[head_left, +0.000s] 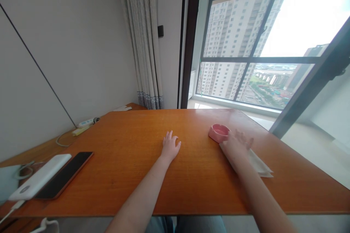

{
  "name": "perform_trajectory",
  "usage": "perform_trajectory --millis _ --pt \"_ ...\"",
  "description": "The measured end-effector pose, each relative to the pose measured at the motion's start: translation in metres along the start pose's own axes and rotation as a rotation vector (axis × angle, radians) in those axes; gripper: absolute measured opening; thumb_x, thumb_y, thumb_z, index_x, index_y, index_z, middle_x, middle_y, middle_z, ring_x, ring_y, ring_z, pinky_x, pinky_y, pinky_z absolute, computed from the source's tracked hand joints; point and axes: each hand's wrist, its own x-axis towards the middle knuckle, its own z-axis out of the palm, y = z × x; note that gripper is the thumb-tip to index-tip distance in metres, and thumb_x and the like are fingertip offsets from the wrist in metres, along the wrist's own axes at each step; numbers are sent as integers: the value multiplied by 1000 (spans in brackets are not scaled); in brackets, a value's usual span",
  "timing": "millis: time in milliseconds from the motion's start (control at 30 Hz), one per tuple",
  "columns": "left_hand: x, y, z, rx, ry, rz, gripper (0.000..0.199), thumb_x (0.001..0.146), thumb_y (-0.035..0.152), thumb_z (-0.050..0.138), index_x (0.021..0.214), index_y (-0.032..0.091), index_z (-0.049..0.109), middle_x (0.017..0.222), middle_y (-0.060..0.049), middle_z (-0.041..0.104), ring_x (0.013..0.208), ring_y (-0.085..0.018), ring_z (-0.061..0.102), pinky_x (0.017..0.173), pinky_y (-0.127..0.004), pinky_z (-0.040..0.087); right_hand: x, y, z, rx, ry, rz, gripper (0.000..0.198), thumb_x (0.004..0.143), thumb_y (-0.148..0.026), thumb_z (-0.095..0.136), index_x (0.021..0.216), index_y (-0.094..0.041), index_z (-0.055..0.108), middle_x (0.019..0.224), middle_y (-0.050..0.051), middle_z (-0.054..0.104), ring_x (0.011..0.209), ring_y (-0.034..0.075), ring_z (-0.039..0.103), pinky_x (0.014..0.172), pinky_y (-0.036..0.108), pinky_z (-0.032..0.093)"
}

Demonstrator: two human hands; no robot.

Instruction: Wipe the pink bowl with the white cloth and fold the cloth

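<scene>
Both forearms point(149, 191) crossed the bench point(120, 178). The left hand point(170, 148), grip open, seemingly rested; the right hand point(236, 146), grip too blurred to tell, overlapped tissue point(258, 164) beside the dish point(218, 134), likely placed for easy reach.

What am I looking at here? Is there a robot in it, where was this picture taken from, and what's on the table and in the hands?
There is no robot here, just a person's two bare hands. The single picture comes from a camera worn on the head, looking forward and down.

The left hand is over the middle of the wooden table, fingers apart, with nothing visible in it. The right hand is blurred, over a white sheet and close beside a pink dish; whether it touches or grips either is unclear.

Toward the left side of the table lie a dark phone and, next to it, a white slab-like device with a cable at its near end.
</scene>
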Motion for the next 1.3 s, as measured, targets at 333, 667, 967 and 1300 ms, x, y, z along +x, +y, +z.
perform_trajectory --millis 333,667,967,1300 --pt "2 -6 -19 -133 -65 25 20 82 19 44 89 15 62 86 -11 68 80 -21 62 69 -29 43 -47 -180 33 625 -380 -543 33 80 -11 38 106 -20 55 100 9 62 92 19 57 80 29 40" --pt "-1 1 -9 -243 -86 51 21 81 19 43 85 15 63 83 -7 69 75 -18 61 64 -26 42 -39 -166 62 843 -472 -404 18 74 -14 44 88 -21 53 80 1 61 74 15 55 70 24 42" --pt "-2 -2 -11 -203 -116 73 20 75 10 43 83 16 61 82 -5 67 73 -16 60 63 -24 40 -39 -164 60 853 -457 -465 15 72 -13 44 82 -20 53 77 1 60 73 16 54 68 25 41" --pt "-1 -2 -12 -157 -143 68 18 76 11 45 83 15 61 85 -7 67 77 -18 60 65 -25 40 -39 -166 64 873 -453 -460 21 71 -10 45 86 -19 56 82 3 63 79 16 56 73 25 40"
